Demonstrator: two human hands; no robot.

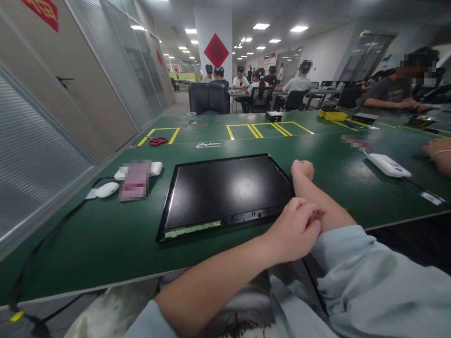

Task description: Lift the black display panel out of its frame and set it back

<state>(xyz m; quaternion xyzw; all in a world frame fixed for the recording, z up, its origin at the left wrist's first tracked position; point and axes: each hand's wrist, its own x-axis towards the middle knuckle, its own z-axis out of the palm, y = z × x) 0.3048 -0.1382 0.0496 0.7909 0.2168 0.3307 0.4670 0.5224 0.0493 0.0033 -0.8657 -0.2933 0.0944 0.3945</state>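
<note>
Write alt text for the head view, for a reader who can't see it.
A black framed panel lies flat on a green table, the person's right hand curled beside it and the left hand at the right forearm. Red-handled scissors and white devices lie around it; people sit at tables beyond.

The scissors (158,141) are red, the tabletop (116,244) green.

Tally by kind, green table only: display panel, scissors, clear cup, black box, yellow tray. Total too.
Display panel: 1
Scissors: 1
Clear cup: 1
Black box: 1
Yellow tray: 1
Total: 5
</note>
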